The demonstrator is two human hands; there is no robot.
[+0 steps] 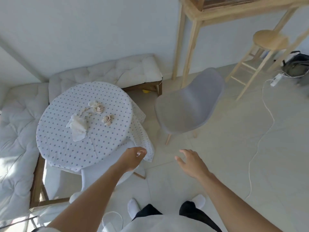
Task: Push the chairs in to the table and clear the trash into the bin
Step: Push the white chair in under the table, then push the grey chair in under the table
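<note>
A round table [63,144] under a white dotted cloth stands at centre left. On it lie a white crumpled napkin [78,128], two crumpled paper balls [107,119] [98,108] and small scraps. A grey shell chair [189,106] stands apart from the table, to its right. A white chair [103,173] sits tucked under the table's near edge. My left hand [132,158] hovers over the white chair by the hanging cloth, fingers loosely curled, holding nothing. My right hand [190,161] is open above the floor, below the grey chair. No bin is in view.
White cushioned benches [16,139] wrap the table's left and far sides. A tall wooden table [192,39] and a wooden stool [267,41] stand at the back right. A white cable [260,139] with a power strip runs over the floor at right, by a dark bag [297,64].
</note>
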